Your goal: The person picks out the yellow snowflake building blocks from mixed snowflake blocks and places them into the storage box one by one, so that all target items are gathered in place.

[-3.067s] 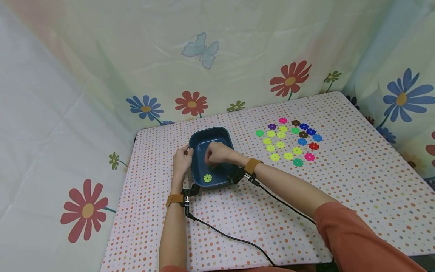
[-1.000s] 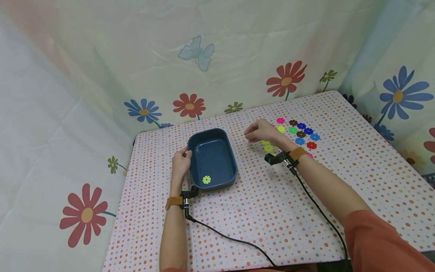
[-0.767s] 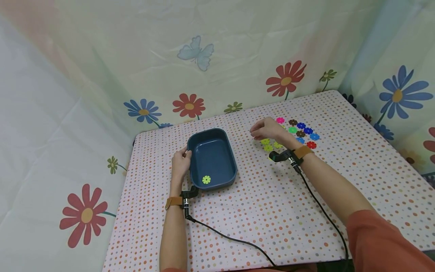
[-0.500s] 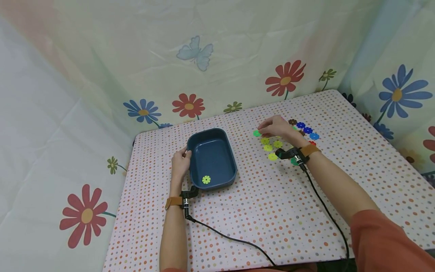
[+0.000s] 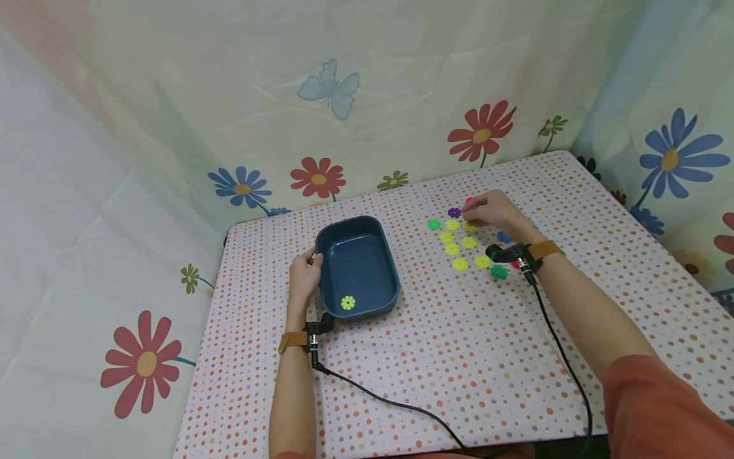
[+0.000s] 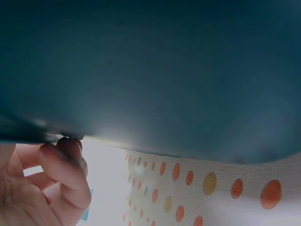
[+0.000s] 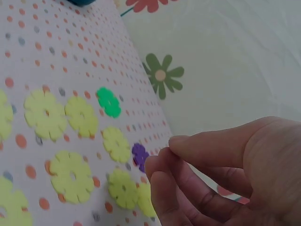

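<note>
A dark blue plastic tray (image 5: 361, 261) stands on the dotted table, with one yellow-green snowflake disc (image 5: 348, 303) in its near left corner. My left hand (image 5: 306, 273) grips the tray's left rim between thumb and fingers; the left wrist view shows its curled fingers (image 6: 66, 174) under the blue wall. To the right, my right hand (image 5: 497, 210) is over the loose discs, thumb and fingertips bent close together with nothing seen between them. Near its fingertips lie a purple disc (image 7: 140, 157) and several yellow discs (image 7: 71, 176). Parts of the group are hidden behind this hand.
A light green disc (image 5: 434, 224) lies at the group's left edge, a darker green one (image 5: 499, 272) at its near side. A blue disc (image 5: 504, 237) shows beside the right wrist. Black cables (image 5: 395, 403) run from both wrist cameras. A flowered curtain (image 5: 401, 95) stands behind the table.
My right hand has left the tray's inside and moved right, over the discs, uncovering the green, purple and yellow ones on the left. My left hand stays on the rim.
</note>
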Demonstrator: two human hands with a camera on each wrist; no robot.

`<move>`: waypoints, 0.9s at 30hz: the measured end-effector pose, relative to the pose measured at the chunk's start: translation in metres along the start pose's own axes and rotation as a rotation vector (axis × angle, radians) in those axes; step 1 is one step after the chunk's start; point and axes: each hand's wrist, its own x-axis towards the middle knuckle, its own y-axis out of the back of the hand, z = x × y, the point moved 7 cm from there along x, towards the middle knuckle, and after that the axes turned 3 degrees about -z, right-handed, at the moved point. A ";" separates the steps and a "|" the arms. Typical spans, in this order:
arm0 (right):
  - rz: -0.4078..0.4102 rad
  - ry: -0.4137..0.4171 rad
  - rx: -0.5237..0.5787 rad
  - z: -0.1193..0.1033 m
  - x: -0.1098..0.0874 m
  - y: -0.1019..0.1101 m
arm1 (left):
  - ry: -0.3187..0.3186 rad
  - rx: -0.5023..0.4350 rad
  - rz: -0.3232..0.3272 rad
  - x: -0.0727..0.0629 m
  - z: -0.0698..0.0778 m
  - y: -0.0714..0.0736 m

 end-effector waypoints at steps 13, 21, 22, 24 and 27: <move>0.146 -0.059 -0.086 0.029 0.007 0.024 | 0.013 -0.007 -0.009 0.000 0.001 0.000; 0.245 -0.040 -0.241 0.026 0.009 0.025 | 0.023 -0.011 -0.014 0.001 0.000 -0.001; 0.247 -0.045 -0.252 0.025 0.010 0.025 | 0.022 -0.014 -0.014 0.001 -0.001 -0.001; 0.248 -0.050 -0.277 0.025 0.011 0.025 | 0.018 -0.023 -0.014 0.001 -0.001 -0.001; 0.253 -0.043 -0.306 0.024 0.011 0.024 | 0.013 -0.028 -0.009 0.001 -0.001 -0.001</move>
